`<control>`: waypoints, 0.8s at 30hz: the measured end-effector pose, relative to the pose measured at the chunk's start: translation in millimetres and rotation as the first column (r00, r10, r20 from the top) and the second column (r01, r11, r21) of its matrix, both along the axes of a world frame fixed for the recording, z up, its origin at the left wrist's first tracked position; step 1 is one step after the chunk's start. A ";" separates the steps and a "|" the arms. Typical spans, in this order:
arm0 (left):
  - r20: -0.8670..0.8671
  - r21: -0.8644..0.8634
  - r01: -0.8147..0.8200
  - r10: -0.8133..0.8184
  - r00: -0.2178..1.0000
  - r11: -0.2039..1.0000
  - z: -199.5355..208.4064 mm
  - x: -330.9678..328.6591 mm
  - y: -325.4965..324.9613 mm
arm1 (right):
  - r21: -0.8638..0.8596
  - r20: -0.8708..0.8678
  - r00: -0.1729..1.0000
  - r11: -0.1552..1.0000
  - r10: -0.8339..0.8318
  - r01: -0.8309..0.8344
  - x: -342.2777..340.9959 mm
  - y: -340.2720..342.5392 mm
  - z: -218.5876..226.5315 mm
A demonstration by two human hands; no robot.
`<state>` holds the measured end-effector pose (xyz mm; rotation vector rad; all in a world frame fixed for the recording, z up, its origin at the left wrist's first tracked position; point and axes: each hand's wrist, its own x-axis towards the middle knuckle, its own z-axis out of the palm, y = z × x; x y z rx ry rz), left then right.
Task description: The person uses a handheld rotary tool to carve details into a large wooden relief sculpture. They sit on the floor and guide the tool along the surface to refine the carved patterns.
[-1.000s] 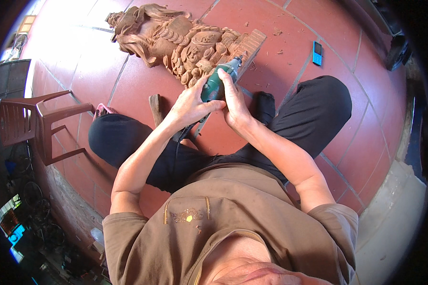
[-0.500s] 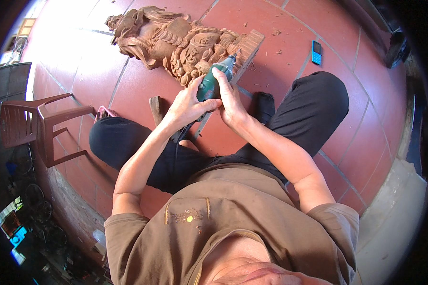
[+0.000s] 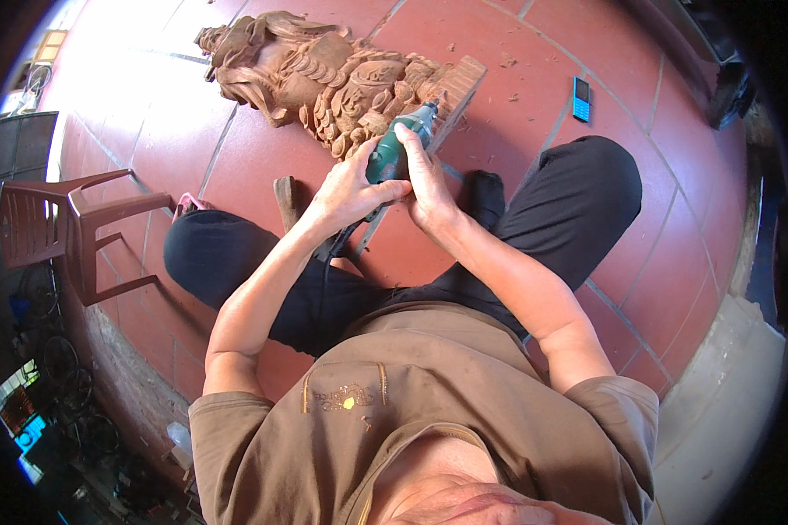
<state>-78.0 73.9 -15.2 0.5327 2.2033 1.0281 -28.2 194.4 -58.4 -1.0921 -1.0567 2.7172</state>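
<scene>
Both my hands are wrapped round a green rotary tool (image 3: 387,159) with a grey nose. My left hand (image 3: 348,188) grips its rear and left side, and my right hand (image 3: 425,179) closes on its right side with the thumb lying along the top. The tool's tip reaches the base end of a carved wooden figure (image 3: 350,83); whether it touches the wood I cannot tell. That brown figure lies on its back on the floor, its base to the right and its head end to the far left. A dark cord (image 3: 328,280) runs back from the tool.
Red tiles (image 3: 446,236) form the floor, with wood shavings (image 3: 510,61) scattered beyond the figure. A blue mobile phone (image 3: 581,100) lies at the right. To the left stands a brown plastic chair (image 3: 79,223). A wooden piece (image 3: 286,201) sits near my left knee.
Hands and tool have shifted very slightly to the right, the grip staying the same. The carved figure lies where it was.
</scene>
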 end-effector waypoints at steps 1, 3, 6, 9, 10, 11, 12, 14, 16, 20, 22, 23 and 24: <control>-0.014 0.003 -0.003 0.003 1.000 1.000 -0.4 0.2 -0.2 | 0.006 -0.002 1.000 1.000 -0.001 0.001 -0.3 -0.4 -0.5; -0.044 0.009 -0.006 0.006 0.999 1.000 -1.5 0.3 -1.7 | 0.011 0.005 0.999 0.999 0.033 -0.033 -1.3 0.2 -1.7; -0.029 0.012 -0.005 0.006 1.000 1.000 0.5 -1.3 -2.1 | 0.010 -0.021 0.998 0.998 0.056 -0.055 -2.8 -0.1 -4.6; 0.037 -0.010 -0.031 0.032 0.999 0.999 2.6 -0.8 -3.0 | 0.000 -0.026 0.998 0.998 0.058 -0.058 -3.5 -2.2 -7.0; 0.004 -0.001 -0.026 0.026 1.000 1.000 0.8 -0.7 -3.4 | -0.005 -0.021 0.998 0.998 0.058 -0.058 -3.5 -2.7 -7.2; -0.029 0.008 -0.023 0.023 0.999 1.000 -2.4 0.3 -4.8 | -0.008 -0.019 0.998 0.998 0.059 -0.059 -2.7 -2.7 -7.0; -0.061 0.016 -0.019 0.020 0.998 1.000 -3.4 1.0 -5.7 | -0.011 -0.016 0.998 0.998 0.061 -0.061 -1.6 -1.9 -6.4; -0.022 -0.004 0.000 0.000 1.000 1.000 1.9 0.8 -4.9 | -0.019 -0.009 0.999 0.999 0.034 -0.034 -0.5 -2.7 -3.9; 0.008 -0.011 0.013 -0.013 1.000 1.000 3.0 0.9 -5.3 | -0.026 0.001 1.000 0.999 -0.023 0.023 0.3 -4.8 -0.1; 0.021 0.011 0.026 -0.026 0.999 1.000 1.1 3.3 -8.1 | -0.046 0.016 1.000 0.999 0.017 -0.016 7.4 -2.2 3.4; 0.024 0.013 0.016 -0.017 1.000 1.000 2.7 7.0 -8.6 | -0.015 0.027 1.000 1.000 0.000 0.001 8.7 -4.4 -0.4; 0.019 0.012 0.005 -0.006 1.000 1.000 3.8 7.3 -8.6 | -0.012 0.019 1.000 1.000 0.014 -0.014 8.0 -4.6 -0.7; 0.015 0.011 -0.005 0.005 1.000 1.000 4.5 7.3 -8.6 | -0.008 0.011 1.000 1.000 0.028 -0.028 7.4 -4.7 -0.8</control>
